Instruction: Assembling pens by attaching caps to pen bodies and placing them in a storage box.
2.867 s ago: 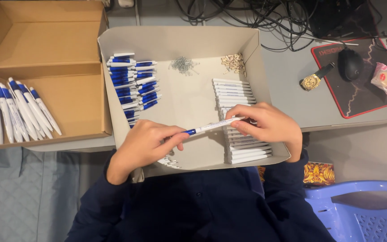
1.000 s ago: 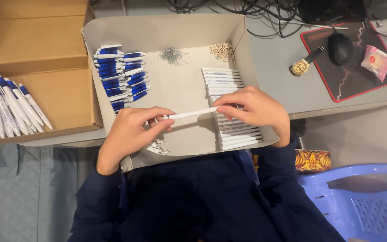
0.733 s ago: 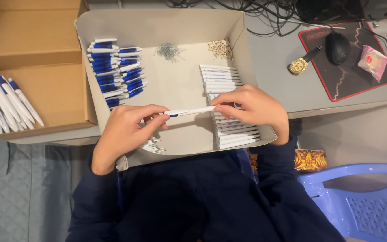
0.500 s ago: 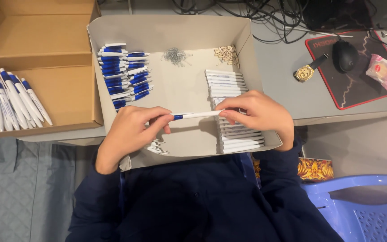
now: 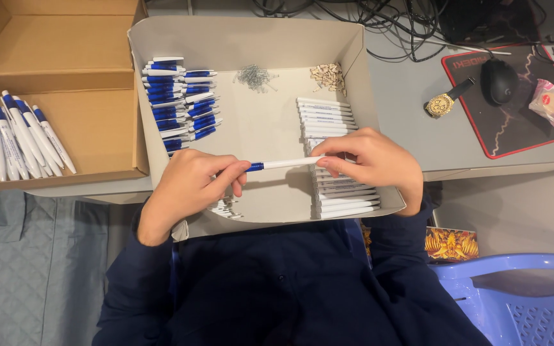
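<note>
Now we hold a pen level across the middle of the frame, above the floor of the grey cardboard tray. Our left hand closes its fingers around the blue end of the pen, thumb and forefinger pinching it. Our right hand grips the white barrel at the other end with its fingertips.

Just under the right hand, at the right of the tray, lies a row of white barrels stacked side by side. At the upper left of the tray sits a heap of blue-and-white pen parts. Along the top of the tray we see a small pile of metal springs and, beside it, a pile of small pale pieces. A few more small parts lie just below the left hand.

At the left of the frame a brown cardboard box holds finished pens leaning in a fan. At the upper right a wristwatch lies on the desk, near a computer mouse and a pink wrapped packet on a dark mouse mat. A blue plastic chair shows at the lower right.
</note>
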